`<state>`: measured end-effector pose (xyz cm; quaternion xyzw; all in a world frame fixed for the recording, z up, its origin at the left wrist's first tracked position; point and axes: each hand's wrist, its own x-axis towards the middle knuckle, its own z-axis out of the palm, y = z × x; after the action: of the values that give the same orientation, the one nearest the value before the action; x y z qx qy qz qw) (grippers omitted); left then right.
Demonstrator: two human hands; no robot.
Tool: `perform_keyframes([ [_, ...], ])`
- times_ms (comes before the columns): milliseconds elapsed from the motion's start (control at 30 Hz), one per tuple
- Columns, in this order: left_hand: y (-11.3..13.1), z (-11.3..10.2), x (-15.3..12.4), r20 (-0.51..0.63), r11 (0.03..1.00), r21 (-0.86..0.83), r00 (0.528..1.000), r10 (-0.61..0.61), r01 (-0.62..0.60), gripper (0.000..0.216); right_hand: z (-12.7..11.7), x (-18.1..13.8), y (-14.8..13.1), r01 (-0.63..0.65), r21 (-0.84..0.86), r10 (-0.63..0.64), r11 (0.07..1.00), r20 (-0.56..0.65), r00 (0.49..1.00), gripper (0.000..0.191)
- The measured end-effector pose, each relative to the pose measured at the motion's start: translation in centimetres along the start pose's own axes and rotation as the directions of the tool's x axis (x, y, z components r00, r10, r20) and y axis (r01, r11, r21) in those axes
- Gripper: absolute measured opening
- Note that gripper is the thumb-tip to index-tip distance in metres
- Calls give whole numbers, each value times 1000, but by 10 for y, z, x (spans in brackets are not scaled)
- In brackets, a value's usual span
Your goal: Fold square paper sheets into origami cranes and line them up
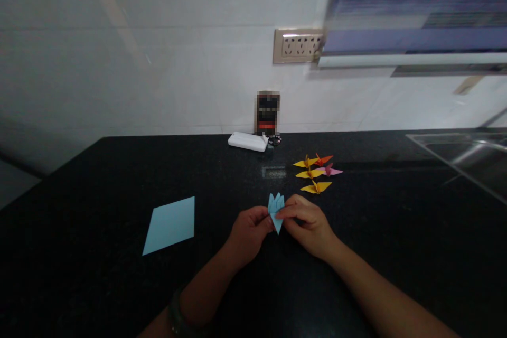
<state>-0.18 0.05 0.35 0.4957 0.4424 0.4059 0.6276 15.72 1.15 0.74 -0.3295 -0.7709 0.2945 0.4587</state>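
Note:
A small piece of folded light-blue origami paper (277,203) is held just above the dark counter, several points fanned upward and one point facing down. My left hand (249,232) pinches its left side between thumb and fingers. On the other side, my right hand (307,222) grips the right edge, a finger lying across the paper's front. Beyond my right hand stand several folded paper cranes: a yellow crane (317,187) nearest, others in yellow, an orange crane (324,160) and a pink crane (328,170). Left of my left hand lies a flat light-blue paper sheet (170,224).
A white rectangular device (248,141) with a beaded strap (274,140) lies at the back, before a pixelated upright object (268,111). A wall socket (299,46) is above. The sink's metal edge (455,166) is at the right of the black counter (99,185).

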Motion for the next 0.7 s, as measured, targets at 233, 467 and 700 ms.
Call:
perform_keyframes([
  [233,2,2,1,-24,990,-123,997,-68,65,12,2,0,2,50,-14,-50,999,-23,998,22],
  [467,-2,1,1,-45,998,-45,998,-38,36,20,3,-1,0,11,-28,-12,1000,-9,1000,21],
  [700,-4,-2,2,-62,998,58,998,26,-22,21,11,-3,1,-409,314,437,857,-20,899,14],
])
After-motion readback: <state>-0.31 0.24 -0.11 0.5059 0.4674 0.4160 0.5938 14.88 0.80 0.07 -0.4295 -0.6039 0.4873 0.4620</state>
